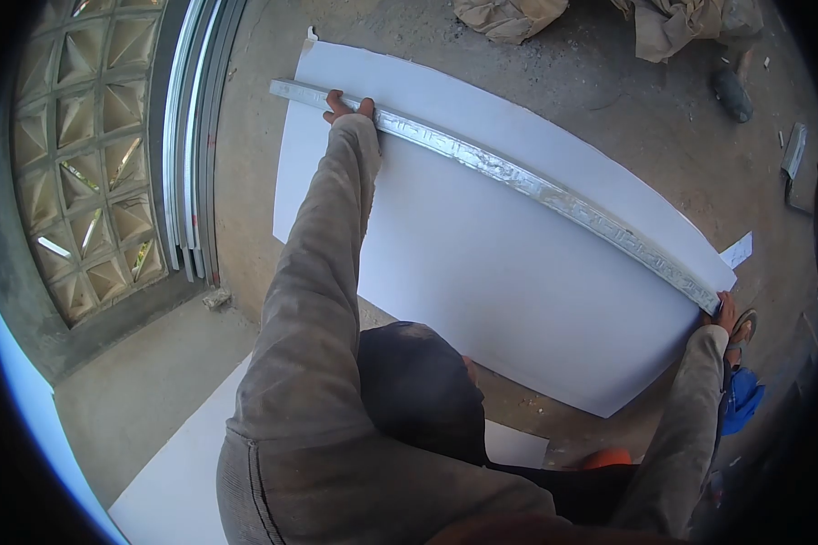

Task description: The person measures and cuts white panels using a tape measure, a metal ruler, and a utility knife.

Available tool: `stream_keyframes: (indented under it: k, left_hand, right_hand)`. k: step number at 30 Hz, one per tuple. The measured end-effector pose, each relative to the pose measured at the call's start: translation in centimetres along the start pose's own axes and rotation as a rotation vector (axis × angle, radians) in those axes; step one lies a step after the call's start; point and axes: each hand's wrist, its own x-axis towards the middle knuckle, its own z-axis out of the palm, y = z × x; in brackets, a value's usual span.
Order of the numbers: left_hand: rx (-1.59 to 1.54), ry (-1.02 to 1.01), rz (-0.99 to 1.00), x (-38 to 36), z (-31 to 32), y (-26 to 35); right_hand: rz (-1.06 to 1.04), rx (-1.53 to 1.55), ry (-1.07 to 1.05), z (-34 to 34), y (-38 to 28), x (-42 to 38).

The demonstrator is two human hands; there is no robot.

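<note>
A long silvery metal profile (509, 173) lies slantwise across a large white board (482, 263) on the floor. Near the profile's upper left end, my left hand (348, 108) grips it, thumb and fingers bent over its edges. At the lower right end, by the board's corner, my right hand (723, 312) is closed on the same profile, its fingers partly hidden by the profile and the wrist. The profile sticks out past the board's left edge.
Several metal profiles (195, 136) lie along a lattice block wall (91, 136) at left. Crumpled brown paper (509, 16) is at the top. A dark shoe-like object (733, 94) lies upper right. A person's sandalled foot (745, 327) and blue cloth (743, 400) are beyond my right hand.
</note>
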Motion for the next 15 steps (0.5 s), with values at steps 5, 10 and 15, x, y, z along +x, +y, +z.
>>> stream_keyframes:
  k: [5, 10, 15]
  left_hand:
    - [-0.039, -0.001, -0.005, -0.1, -0.2, 0.1]
    - [0.016, -0.016, 0.008, -0.4, -0.4, 0.4]
    - [0.076, -0.012, 0.028, -0.3, -0.5, 0.3]
  right_hand:
    - [0.017, 0.016, 0.023, -0.2, -0.4, 0.1]
    - [0.000, 0.037, 0.009, -0.5, -0.5, 0.3]
    - [0.012, 0.004, 0.040, -0.4, -1.1, 0.4]
